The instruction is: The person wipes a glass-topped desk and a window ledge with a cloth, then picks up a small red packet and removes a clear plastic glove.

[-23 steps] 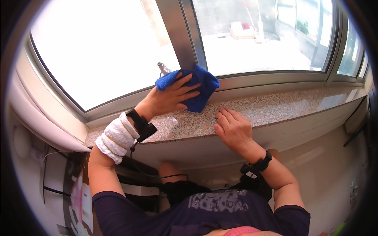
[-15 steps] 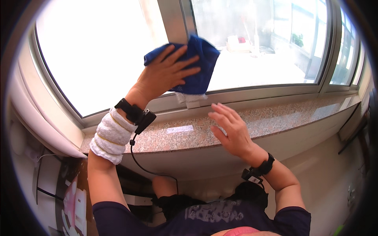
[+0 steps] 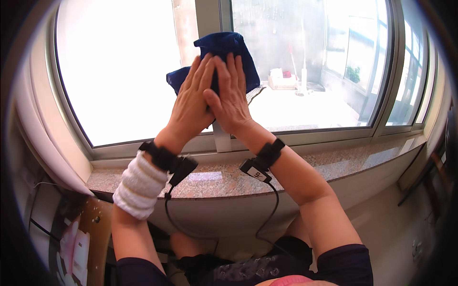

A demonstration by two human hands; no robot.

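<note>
A dark blue cloth (image 3: pixel 220 43) is spread against the upright metal frame (image 3: pixel 208 16) between two window panes. My left hand (image 3: pixel 192 99) lies flat on its lower left part, fingers stretched upward. Close beside it, my right hand (image 3: pixel 231 95) presses flat on the cloth too, its thumb reaching toward the left hand. The cloth's top and right edges stick out beyond my fingers, and a bit of pale mesh fabric (image 3: pixel 254 94) shows at its lower right. Neither hand is curled around the cloth; its middle is hidden under them.
Below the window runs a speckled stone sill (image 3: pixel 305 162). A very bright pane (image 3: pixel 119 71) stands at left, and a clearer pane (image 3: pixel 305 47) at right. A gathered curtain (image 3: pixel 38 114) hangs at far left, above a brown table (image 3: pixel 95 221). Black cables (image 3: pixel 168 209) trail from both wrist straps.
My right hand has risen from above the sill onto the cloth. My left hand and the cloth have shifted slightly, and the cloth's top corner is now folded differently.
</note>
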